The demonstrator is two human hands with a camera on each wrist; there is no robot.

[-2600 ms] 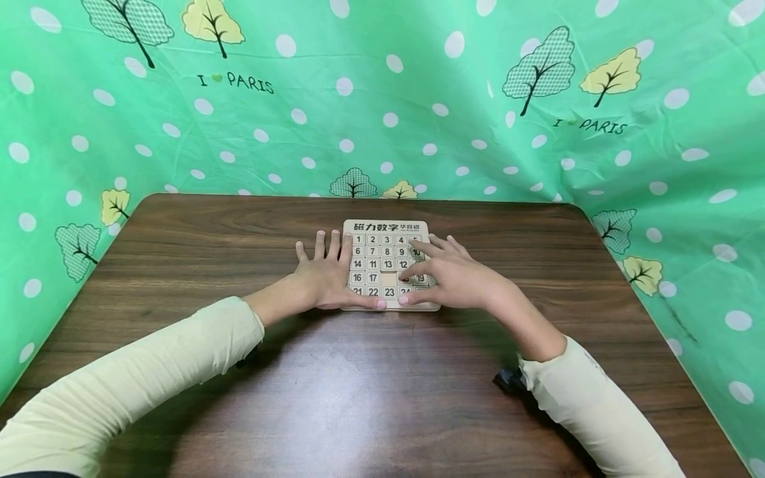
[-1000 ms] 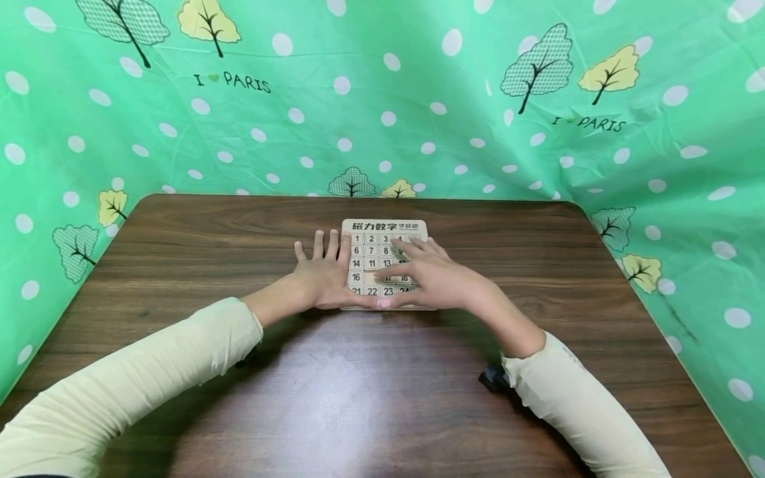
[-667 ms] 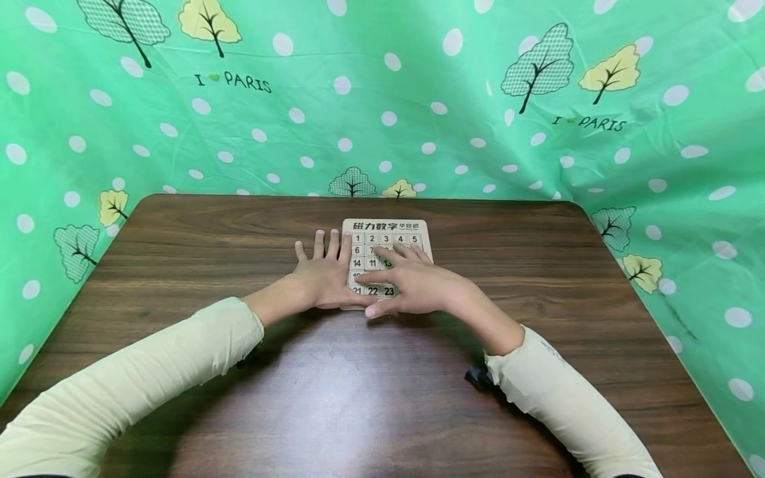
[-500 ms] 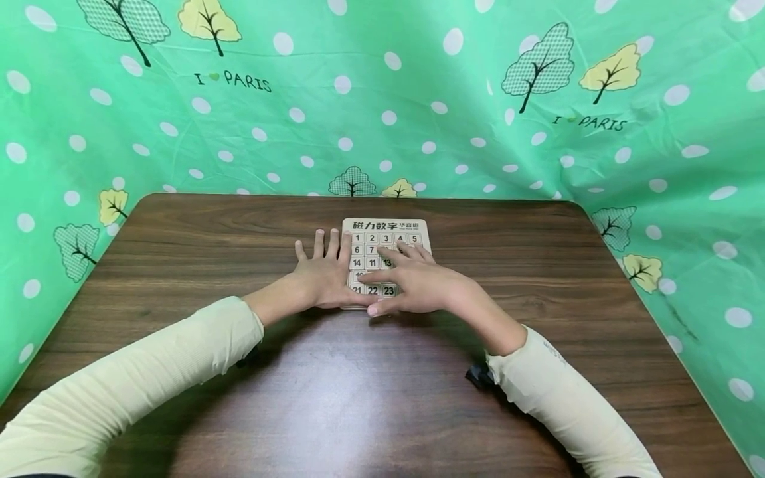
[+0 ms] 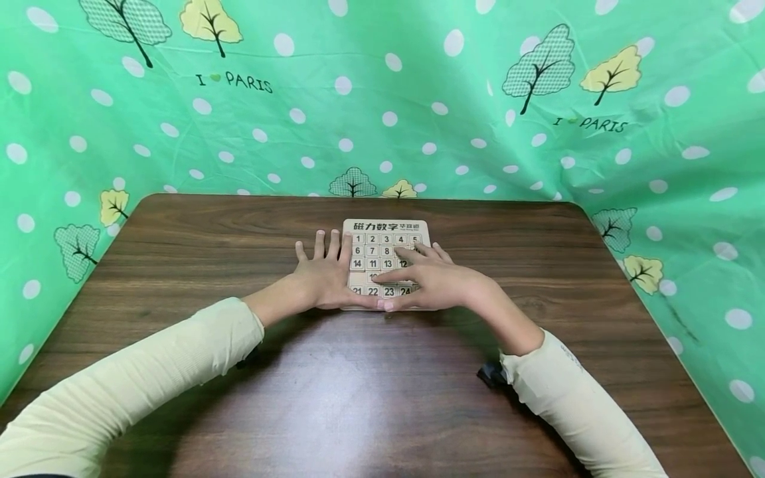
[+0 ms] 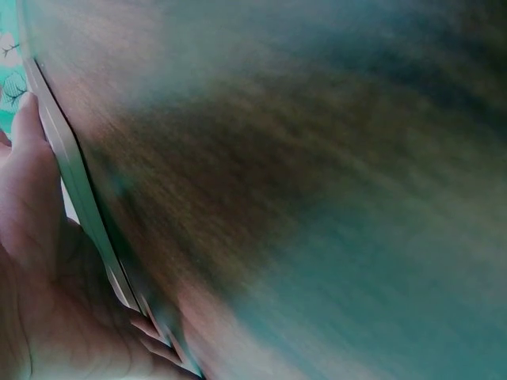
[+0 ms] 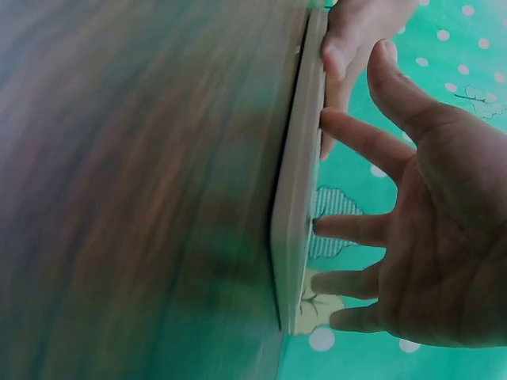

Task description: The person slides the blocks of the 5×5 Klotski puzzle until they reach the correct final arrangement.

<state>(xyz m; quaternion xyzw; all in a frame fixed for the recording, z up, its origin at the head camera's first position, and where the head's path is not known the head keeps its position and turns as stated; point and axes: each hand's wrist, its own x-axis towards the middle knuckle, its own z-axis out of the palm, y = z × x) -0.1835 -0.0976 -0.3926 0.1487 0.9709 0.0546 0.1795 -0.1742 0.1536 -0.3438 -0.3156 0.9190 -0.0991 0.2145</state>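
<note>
A pale number sliding puzzle (image 5: 385,226) lies flat on the table with rows of numbered square tiles. In its fourth row the leftmost slot (image 5: 357,279) holds no tile. My left hand (image 5: 319,277) rests along the puzzle's left side, fingers spread and thumb along the near edge. My right hand (image 5: 445,282) is over the right half, its fingers extended. Its index fingertip touches a partly covered tile (image 5: 373,275) in the second column of that row. Both thumb tips meet at the near edge. Several tiles at the right are hidden under the right hand.
The puzzle lies on a brown wood-grain table (image 5: 335,385), toward its far edge. A green polka-dot cloth (image 5: 382,79) with printed trees hangs behind and beside it. A dark device (image 5: 493,375) shows under the right sleeve.
The gap in the fourth row has shifted from the third column to the second, then to the first. The right hand swept left, then came back right with a tile. The left hand stayed still.
</note>
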